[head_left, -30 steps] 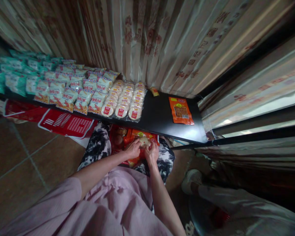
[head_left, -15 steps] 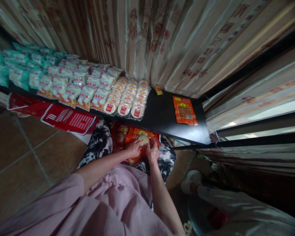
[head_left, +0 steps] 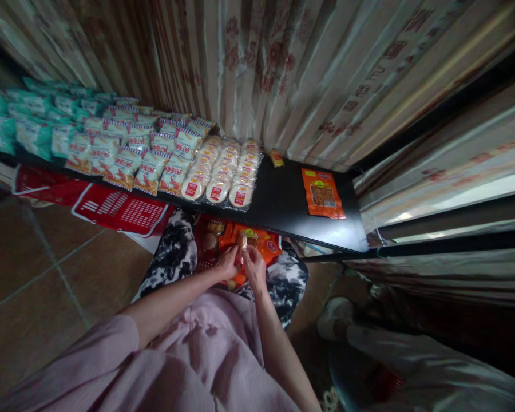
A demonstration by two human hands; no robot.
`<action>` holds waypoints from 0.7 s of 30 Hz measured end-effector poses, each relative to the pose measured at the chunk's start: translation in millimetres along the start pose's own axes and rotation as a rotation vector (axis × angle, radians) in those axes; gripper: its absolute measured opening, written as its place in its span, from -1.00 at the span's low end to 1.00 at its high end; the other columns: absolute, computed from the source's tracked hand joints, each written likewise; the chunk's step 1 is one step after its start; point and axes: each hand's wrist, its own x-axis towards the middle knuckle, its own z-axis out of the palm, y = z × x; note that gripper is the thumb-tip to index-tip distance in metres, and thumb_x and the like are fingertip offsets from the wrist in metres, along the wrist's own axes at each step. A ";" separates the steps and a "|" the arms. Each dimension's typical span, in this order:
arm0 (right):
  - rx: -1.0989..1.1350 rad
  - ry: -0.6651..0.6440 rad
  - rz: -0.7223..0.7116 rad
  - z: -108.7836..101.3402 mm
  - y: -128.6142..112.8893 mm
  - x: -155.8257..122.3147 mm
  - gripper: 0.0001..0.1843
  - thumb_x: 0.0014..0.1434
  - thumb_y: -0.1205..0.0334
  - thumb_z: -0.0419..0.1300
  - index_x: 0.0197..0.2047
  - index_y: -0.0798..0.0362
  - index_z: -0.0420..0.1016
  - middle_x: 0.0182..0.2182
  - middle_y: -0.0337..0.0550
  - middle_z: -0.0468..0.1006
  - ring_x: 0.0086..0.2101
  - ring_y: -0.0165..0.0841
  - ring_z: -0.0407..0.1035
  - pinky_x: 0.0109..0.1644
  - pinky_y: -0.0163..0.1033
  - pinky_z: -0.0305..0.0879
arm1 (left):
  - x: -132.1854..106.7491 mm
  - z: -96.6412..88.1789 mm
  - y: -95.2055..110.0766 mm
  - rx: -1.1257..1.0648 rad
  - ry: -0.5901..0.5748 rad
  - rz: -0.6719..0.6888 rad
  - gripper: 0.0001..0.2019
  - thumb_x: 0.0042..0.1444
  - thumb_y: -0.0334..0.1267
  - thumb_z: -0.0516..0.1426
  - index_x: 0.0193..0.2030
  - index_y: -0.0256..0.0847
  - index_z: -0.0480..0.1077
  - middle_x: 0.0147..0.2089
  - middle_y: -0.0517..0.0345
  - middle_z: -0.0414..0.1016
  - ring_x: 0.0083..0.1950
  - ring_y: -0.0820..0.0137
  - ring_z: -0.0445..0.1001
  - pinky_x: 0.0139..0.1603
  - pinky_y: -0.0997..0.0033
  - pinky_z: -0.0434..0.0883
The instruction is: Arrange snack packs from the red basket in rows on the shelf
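Trousers (head_left: 178, 246) in black and white flank your work. Your right hand (head_left: 254, 265) is narrow, pinching a pale packet (head_left: 244, 239) seen edge-on over orange packaging (head_left: 271, 244); your left hand (head_left: 227, 263) curls close beside it, and I cannot tell whether it grips too. The step in hand looks like handling that packet; your next move seems to call for a light, steady pinch. Farther, the black shelf (head_left: 278, 200) bears round crackers (head_left: 217, 193) on the left, a flat orange bag (head_left: 323, 194) on the right; beyond hangs a curtain (head_left: 240, 74).
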 end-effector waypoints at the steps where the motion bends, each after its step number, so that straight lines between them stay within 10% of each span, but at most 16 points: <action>1: 0.012 0.003 -0.008 3.0 -0.4 -2.3 -0.54 0.09 -0.04 0.05 -0.14 0.14 0.50 -0.27 -0.03 0.57 -0.25 -0.26 0.43 -0.14 -0.23 0.29 | -0.8 0.1 -0.4 -0.026 0.009 -0.018 -0.59 -0.06 -0.38 0.15 0.00 -0.28 0.29 -0.01 -0.08 0.42 0.06 0.21 0.39 0.10 0.21 0.33; 11: 0.046 -0.084 -0.029 19.5 4.1 -12.2 -0.55 0.10 -0.03 0.06 -0.10 0.08 0.53 -0.13 -0.03 0.56 -0.12 -0.22 0.41 -0.02 -0.15 0.29 | -4.0 -15.3 -2.9 -0.298 0.131 -0.371 -0.96 0.02 -0.36 0.12 -0.33 -0.22 0.34 -0.38 0.15 0.43 -0.25 0.36 0.43 -0.20 0.44 0.30; 21: 0.075 -0.012 0.033 33.1 23.6 -16.3 -0.59 0.05 0.05 0.09 -0.11 0.09 0.50 -0.19 -0.06 0.56 -0.20 -0.27 0.42 -0.09 -0.20 0.30 | -11.9 -24.2 -18.5 -1.049 0.136 -0.643 -0.70 -0.02 -0.36 0.08 -0.09 -0.29 0.37 -0.26 0.07 0.51 -0.35 0.43 0.47 -0.35 0.49 0.38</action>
